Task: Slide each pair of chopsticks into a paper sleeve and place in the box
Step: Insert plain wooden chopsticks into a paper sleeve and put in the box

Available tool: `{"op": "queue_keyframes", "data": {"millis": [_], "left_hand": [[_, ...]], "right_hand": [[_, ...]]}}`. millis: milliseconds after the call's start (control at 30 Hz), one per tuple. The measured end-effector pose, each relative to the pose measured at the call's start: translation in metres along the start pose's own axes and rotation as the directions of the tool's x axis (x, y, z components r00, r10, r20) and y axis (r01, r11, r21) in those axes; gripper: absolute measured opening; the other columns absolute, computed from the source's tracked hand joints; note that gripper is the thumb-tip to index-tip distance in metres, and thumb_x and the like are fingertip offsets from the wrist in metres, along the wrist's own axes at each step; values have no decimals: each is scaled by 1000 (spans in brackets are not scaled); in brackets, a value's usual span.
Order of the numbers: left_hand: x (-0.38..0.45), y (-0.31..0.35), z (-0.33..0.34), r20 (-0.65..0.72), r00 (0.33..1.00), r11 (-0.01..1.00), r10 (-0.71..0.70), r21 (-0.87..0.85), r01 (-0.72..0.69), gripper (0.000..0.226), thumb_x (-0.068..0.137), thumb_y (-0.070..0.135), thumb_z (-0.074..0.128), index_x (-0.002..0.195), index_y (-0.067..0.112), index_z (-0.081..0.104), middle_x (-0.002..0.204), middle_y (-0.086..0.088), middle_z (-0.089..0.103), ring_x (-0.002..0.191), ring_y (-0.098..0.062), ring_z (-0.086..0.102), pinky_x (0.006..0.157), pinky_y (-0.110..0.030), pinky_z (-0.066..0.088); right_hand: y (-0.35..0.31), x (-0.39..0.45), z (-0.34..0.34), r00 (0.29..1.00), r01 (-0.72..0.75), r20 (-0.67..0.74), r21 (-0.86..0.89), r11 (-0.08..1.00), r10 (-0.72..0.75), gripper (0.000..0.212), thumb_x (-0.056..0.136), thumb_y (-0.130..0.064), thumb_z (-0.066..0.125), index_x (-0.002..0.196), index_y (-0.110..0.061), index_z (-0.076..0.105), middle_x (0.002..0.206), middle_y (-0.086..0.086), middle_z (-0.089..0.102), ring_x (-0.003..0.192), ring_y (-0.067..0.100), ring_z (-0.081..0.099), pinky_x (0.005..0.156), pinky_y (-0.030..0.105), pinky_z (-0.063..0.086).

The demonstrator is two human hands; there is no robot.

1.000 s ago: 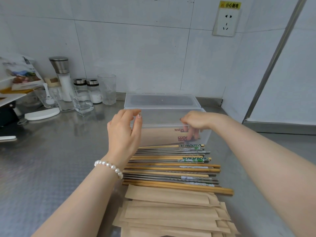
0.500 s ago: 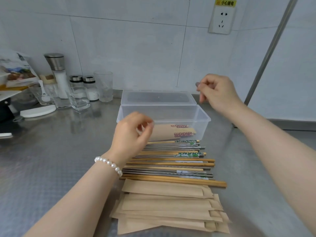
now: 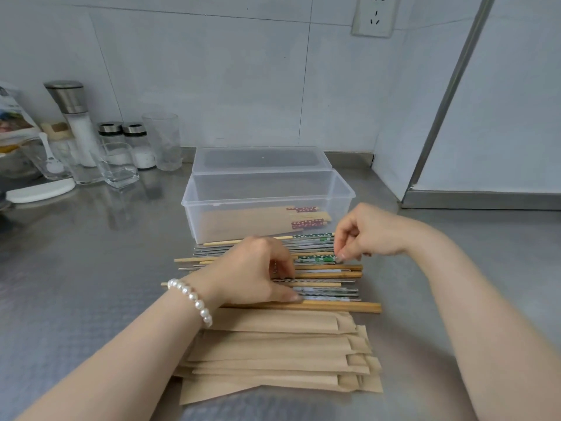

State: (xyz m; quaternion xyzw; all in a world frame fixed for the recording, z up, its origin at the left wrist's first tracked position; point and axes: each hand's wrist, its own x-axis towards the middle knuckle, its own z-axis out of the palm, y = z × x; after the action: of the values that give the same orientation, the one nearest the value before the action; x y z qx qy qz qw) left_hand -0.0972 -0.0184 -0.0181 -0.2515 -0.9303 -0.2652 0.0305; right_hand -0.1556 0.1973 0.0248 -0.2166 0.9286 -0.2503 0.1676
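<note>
A row of loose chopsticks (image 3: 328, 275), wooden and metal, lies on the steel counter in front of the clear plastic box (image 3: 346, 192). Inside the box rest sleeved pairs (image 3: 258, 221) with red patterned tops showing. A stack of brown paper sleeves (image 3: 273, 350) lies nearest me. My left hand (image 3: 252, 275) rests on the chopsticks, its fingers curled down among them. My right hand (image 3: 364, 232) pinches the top end of a green-patterned chopstick (image 3: 315, 259) at the right side of the row.
The box's clear lid (image 3: 261, 159) lies behind it against the tiled wall. At the back left stand a grinder (image 3: 74, 120), two shakers (image 3: 127, 141), glasses (image 3: 117, 165) and a white spoon rest (image 3: 39, 192). A metal wall edge runs at the right.
Both hands left the box rim and came down onto the row of chopsticks. The right hand swung up to the right, then dropped to pinch a green-patterned stick's end.
</note>
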Motion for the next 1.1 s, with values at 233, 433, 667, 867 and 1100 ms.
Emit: {"op": "queue_keyframes", "data": {"millis": [233, 433, 667, 867, 1100], "left_hand": [[3, -4, 1, -11, 1000, 999, -14, -52, 14, 30, 59, 40, 82, 79, 21, 70, 76, 14, 59, 69, -6, 53, 65, -18, 43], [2, -8, -3, -78, 996, 998, -42, -56, 37, 24, 61, 38, 81, 76, 23, 69, 73, 13, 59, 69, -3, 53, 61, -9, 39], [-5, 9, -5, 2, 998, 989, -59, -137, 59, 38, 46, 43, 86, 56, 18, 60, 55, 5, 50, 51, -8, 42, 48, -21, 34], [-5, 30, 2, 256, 966, 999, 42, -17, -39, 49, 41, 49, 86, 67, 17, 61, 60, 5, 53, 56, -11, 46, 50, -22, 35], [-5, 31, 1, 274, 962, 1000, -9, 6, 8, 47, 45, 48, 86, 80, 25, 64, 74, 8, 56, 65, -8, 50, 61, -24, 43]], "right_hand": [[29, -4, -1, 985, -75, -156, -14, 997, 72, 8, 77, -5, 71, 72, -10, 68, 57, 2, 59, 42, -2, 50, 48, 18, 39], [29, -2, 1, 964, -52, -262, 3, 999, 51, 7, 78, -7, 71, 73, -11, 68, 57, 0, 59, 48, 4, 51, 51, 17, 38], [-2, -14, 16, 990, 120, -84, 118, 986, -110, 14, 71, -11, 79, 66, -14, 66, 53, -4, 55, 48, 3, 46, 51, 17, 39], [-18, -25, 28, 953, 72, 292, 25, 997, -76, 26, 64, -22, 84, 71, -8, 63, 59, 8, 62, 48, 18, 51, 46, 24, 40], [-19, -27, 28, 921, 37, 389, -20, 999, -27, 23, 67, -14, 82, 77, -14, 62, 55, -1, 58, 42, 13, 48, 41, 18, 36]]}}
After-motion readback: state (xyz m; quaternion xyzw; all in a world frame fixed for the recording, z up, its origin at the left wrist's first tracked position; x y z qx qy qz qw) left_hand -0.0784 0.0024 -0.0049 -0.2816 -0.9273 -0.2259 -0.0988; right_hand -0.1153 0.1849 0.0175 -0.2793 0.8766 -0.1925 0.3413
